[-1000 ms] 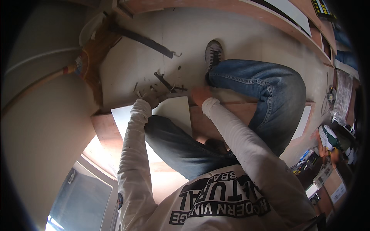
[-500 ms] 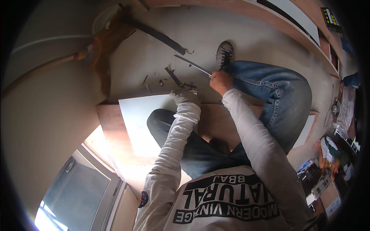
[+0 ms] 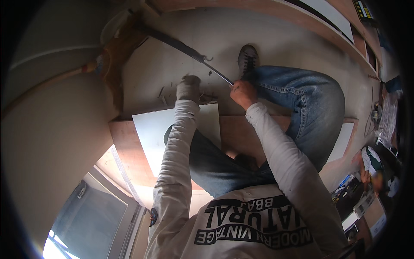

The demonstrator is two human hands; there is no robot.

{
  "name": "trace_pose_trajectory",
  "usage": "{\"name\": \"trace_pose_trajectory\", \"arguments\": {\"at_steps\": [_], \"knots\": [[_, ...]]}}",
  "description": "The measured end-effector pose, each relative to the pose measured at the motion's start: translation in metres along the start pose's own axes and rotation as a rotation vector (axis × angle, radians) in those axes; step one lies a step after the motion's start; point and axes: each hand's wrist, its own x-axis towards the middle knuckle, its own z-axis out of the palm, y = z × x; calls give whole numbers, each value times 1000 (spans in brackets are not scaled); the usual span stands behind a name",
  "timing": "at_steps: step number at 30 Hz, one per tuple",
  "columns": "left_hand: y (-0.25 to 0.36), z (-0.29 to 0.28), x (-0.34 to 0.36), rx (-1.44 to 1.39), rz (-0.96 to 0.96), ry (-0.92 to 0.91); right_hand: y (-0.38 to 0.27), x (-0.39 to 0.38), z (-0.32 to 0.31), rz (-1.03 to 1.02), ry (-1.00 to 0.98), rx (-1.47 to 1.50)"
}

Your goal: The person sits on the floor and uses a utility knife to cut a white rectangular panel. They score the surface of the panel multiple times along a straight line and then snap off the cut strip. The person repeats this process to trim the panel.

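My right hand (image 3: 244, 91), closed, holds a long thin metal blade (image 3: 218, 74) that points away to the far left. Its tip meets or overlaps the near end of a dark strip (image 3: 177, 43) lying on the floor. Farther left is my left hand (image 3: 188, 88) in a pale glove, slightly blurred, with its fingers curled in. A small dark bit shows at its far side; what it holds is hidden. Beneath the left forearm, a white panel (image 3: 148, 129) lies on a reddish wooden board (image 3: 123, 131). Small dark scraps (image 3: 209, 98) are scattered just beyond the panel's edge.
A broom (image 3: 114, 64) with a wooden handle leans at the left. Wooden framing (image 3: 362, 58) runs along the far right. My shoe (image 3: 248, 60) rests beyond my right hand. Another person (image 3: 373, 166) is at the right rim, near tools and boxes. A window (image 3: 92, 211) is at lower left.
My left hand has moved left and away from me, off the panel's edge onto the scraps. The blade in my right hand has shifted slightly left, its tip now at the dark strip.
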Motion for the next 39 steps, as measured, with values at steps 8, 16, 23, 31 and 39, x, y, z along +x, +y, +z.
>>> {"name": "trace_pose_trajectory", "arguments": {"at_steps": [8,16,23,31,39], "knots": [[16,18,-13,361,220,-519,27,-3,13,36,16,130],[33,63,-37,343,1,-183,19,-3,22,9,-27,75],[131,-10,-43,-45,-165,-105,10,-9,11,-30,171,91],[-11,-43,-47,172,-177,155,-13,-34,15,-258,46,-92],[-155,-107,-89,-613,-421,432,-97,-83,58,-571,-112,-151]]}}
